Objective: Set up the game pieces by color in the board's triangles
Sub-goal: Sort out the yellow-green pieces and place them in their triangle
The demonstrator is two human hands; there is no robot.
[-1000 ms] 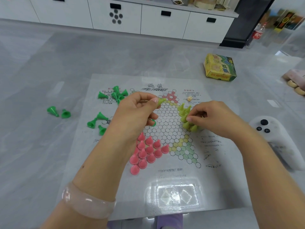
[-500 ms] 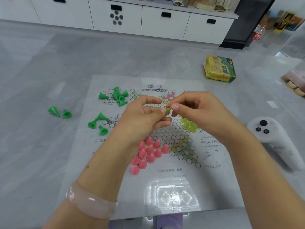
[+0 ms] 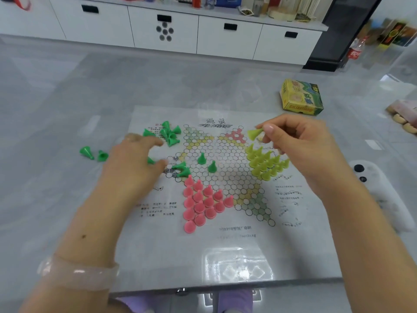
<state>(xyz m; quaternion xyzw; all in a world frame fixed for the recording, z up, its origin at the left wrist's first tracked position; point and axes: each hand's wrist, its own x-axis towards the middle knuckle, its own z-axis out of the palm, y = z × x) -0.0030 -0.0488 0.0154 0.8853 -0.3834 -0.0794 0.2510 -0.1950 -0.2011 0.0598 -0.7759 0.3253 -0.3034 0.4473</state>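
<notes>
The star-shaped board (image 3: 225, 168) is printed on a white sheet lying flat on the grey counter (image 3: 67, 98). The pink pieces (image 3: 203, 203) stand packed in the board's 7 o'clock triangle, and the yellow-green pieces (image 3: 266, 162) fill the 3 o'clock triangle. 2 green pieces (image 3: 206, 162) stand upright on the central cells, and 2 more lie tipped at the 9 o'clock triangle's edge. A loose heap of green pieces (image 3: 170, 134) lies on the sheet at 11 o'clock, just beside the board, and 2 others (image 3: 93, 153) lie off the sheet at 9 o'clock.

The right hand (image 3: 300, 143) hovers above the 2 o'clock side, thumb and forefinger pinching a single yellow-green piece (image 3: 254, 133) held on its side. The left hand (image 3: 133, 163) is at the 9 o'clock edge, fingers loosely curved and spread; a green piece peeks out beside its thumb, but whether the hand grips it cannot be told.

A yellow and green box (image 3: 301, 98) sits at 1 o'clock, and a white controller (image 3: 372, 177) at 3 o'clock.
</notes>
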